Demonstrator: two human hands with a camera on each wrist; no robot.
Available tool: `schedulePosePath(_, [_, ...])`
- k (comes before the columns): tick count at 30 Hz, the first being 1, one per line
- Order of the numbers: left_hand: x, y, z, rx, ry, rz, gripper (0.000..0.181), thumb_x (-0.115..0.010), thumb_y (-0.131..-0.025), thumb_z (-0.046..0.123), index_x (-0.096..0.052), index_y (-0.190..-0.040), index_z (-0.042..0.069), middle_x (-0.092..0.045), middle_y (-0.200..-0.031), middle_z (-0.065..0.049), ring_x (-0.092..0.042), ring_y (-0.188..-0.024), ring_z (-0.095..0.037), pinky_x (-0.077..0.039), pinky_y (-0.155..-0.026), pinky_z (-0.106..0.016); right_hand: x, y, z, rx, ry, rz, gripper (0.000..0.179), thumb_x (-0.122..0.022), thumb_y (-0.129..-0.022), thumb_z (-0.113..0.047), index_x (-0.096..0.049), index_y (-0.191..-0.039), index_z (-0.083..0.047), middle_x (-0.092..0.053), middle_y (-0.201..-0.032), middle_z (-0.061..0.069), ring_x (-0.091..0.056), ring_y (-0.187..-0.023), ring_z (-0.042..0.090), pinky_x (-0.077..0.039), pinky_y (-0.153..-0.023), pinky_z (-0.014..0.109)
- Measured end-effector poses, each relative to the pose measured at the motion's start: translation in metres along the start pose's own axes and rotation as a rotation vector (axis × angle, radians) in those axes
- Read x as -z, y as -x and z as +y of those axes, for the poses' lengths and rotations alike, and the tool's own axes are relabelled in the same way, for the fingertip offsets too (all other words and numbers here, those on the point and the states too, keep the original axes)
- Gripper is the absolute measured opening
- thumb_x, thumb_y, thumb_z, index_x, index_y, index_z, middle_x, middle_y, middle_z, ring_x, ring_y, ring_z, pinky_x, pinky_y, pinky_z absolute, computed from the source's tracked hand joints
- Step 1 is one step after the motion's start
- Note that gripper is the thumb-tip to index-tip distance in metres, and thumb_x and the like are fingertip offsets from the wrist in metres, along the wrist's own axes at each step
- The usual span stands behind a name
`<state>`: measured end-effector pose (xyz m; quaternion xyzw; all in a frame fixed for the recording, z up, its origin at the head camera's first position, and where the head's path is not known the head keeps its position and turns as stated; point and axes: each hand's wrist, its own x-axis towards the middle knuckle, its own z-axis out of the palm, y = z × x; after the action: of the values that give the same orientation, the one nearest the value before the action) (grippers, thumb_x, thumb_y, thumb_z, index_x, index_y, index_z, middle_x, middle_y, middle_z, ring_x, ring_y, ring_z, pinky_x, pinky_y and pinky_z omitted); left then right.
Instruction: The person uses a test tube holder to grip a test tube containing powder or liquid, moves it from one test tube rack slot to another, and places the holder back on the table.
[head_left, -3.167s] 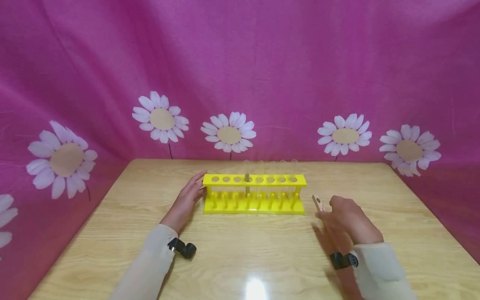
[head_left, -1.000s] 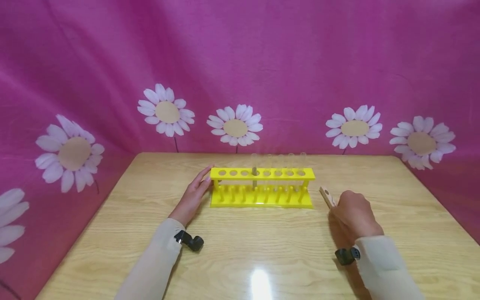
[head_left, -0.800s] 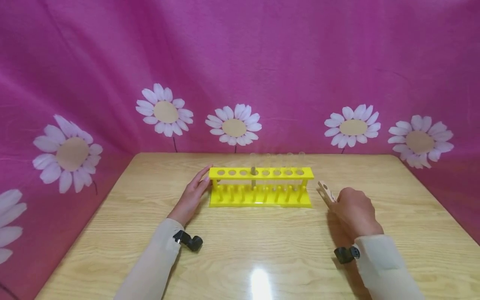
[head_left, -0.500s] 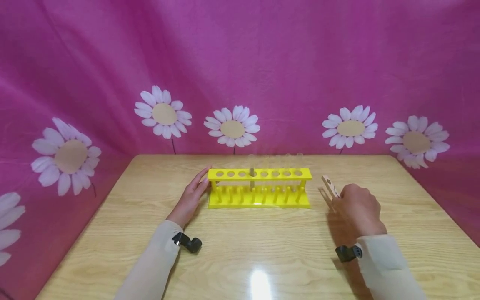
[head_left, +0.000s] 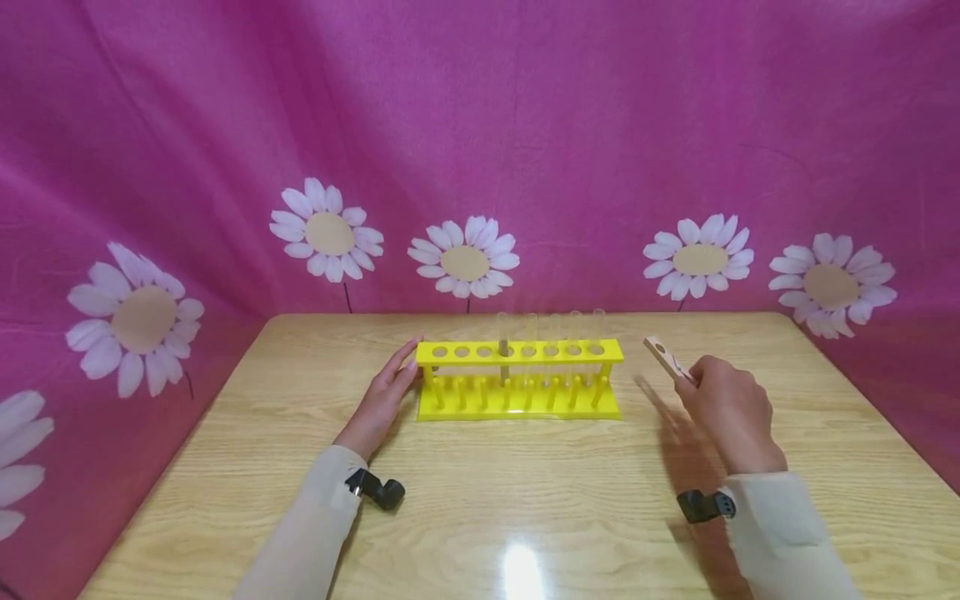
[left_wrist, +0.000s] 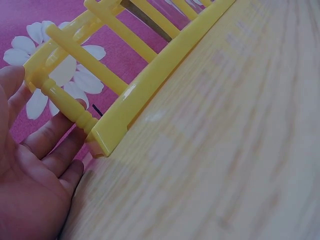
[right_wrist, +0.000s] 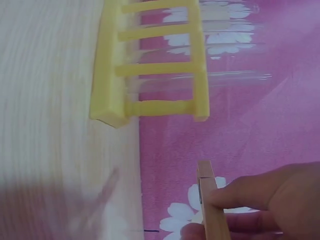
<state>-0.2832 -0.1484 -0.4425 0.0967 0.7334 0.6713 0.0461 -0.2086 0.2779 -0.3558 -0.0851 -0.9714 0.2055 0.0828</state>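
Observation:
A yellow test tube rack (head_left: pixel 457 408) stands mid-table, with several clear test tubes rising from its right half. One tube (head_left: pixel 504 372) near the middle has something dark in it. My left hand (head_left: pixel 378 408) holds the rack's left end; the left wrist view shows the thumb (left_wrist: pixel 12 80) at the top rail and fingers around the end post (left_wrist: pixel 65 105). Right of the rack, my right hand (head_left: pixel 727 408) grips a wooden test tube clamp (head_left: pixel 666 358) above the table. Its tip points up and left, apart from the rack. Curled fingers hide the rear of the clamp.
The wood-grain table (head_left: pixel 465 508) reaches back to a magenta cloth (head_left: pixel 570 150) printed with white daisies. A black wrist camera (head_left: pixel 377 489) sits on the left sleeve and another camera (head_left: pixel 705 505) on the right.
My right hand has lifted the wooden clamp, its tip rising away from the table and its shadow pulling apart from it. My left hand stays at the rack's left end.

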Motion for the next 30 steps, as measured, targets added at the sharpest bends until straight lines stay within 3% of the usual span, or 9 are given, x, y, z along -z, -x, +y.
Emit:
schedulePosePath(6, [0.000,0.000,0.000,0.011,-0.011,0.007,0.056,-0.044,-0.100,0.046,-0.030,-0.152,0.030,-0.029,-0.153,0.018,-0.029,-0.140,-0.009,-0.026,-0.116,-0.039,0.006,0.001,-0.003,0.013,-0.028,0.034,0.028,-0.061,-0.093,-0.023,-0.064,-0.102,0.003,-0.062,-0.076,0.014,-0.050,-0.062,0.028,-0.036,-0.050,0.034])
schedulePosePath(11, [-0.001,0.001,0.000,0.029,-0.023,0.013,0.053,-0.044,-0.099,0.050,-0.033,-0.149,0.038,-0.030,-0.152,0.019,-0.029,-0.140,-0.009,-0.025,-0.116,-0.040,0.016,0.008,-0.010,0.054,-0.047,0.129,0.026,-0.062,-0.092,-0.024,-0.064,-0.101,0.001,-0.063,-0.076,0.013,-0.050,-0.061,0.027,-0.034,-0.049,0.033])
schedulePosePath(15, [0.000,0.001,0.000,0.035,-0.034,0.011,0.052,-0.044,-0.099,0.052,-0.033,-0.148,0.041,-0.031,-0.152,0.019,-0.029,-0.140,-0.009,-0.025,-0.116,-0.041,0.023,0.014,-0.020,0.059,-0.065,0.187,0.027,-0.062,-0.093,-0.024,-0.063,-0.106,-0.001,-0.066,-0.089,0.018,-0.050,-0.063,0.027,-0.033,-0.052,0.033])
schedulePosePath(19, [0.001,0.001,0.000,0.022,-0.041,0.009,0.051,-0.044,-0.099,0.052,-0.033,-0.148,0.042,-0.031,-0.152,0.017,-0.030,-0.140,-0.011,-0.026,-0.115,-0.042,0.029,0.022,-0.032,0.061,-0.081,0.215,0.029,-0.063,-0.094,-0.025,-0.063,-0.112,-0.003,-0.067,-0.099,0.021,-0.049,-0.065,0.028,-0.033,-0.053,0.033])
schedulePosePath(30, [0.001,0.001,0.000,0.047,-0.039,0.004,0.052,-0.044,-0.099,0.052,-0.032,-0.148,0.041,-0.029,-0.153,0.017,-0.030,-0.140,-0.014,-0.026,-0.115,-0.045,0.033,0.030,-0.055,0.069,-0.140,0.236,0.032,-0.063,-0.094,-0.030,-0.065,-0.118,-0.009,-0.067,-0.103,0.021,-0.053,-0.064,0.026,-0.038,-0.052,0.032])
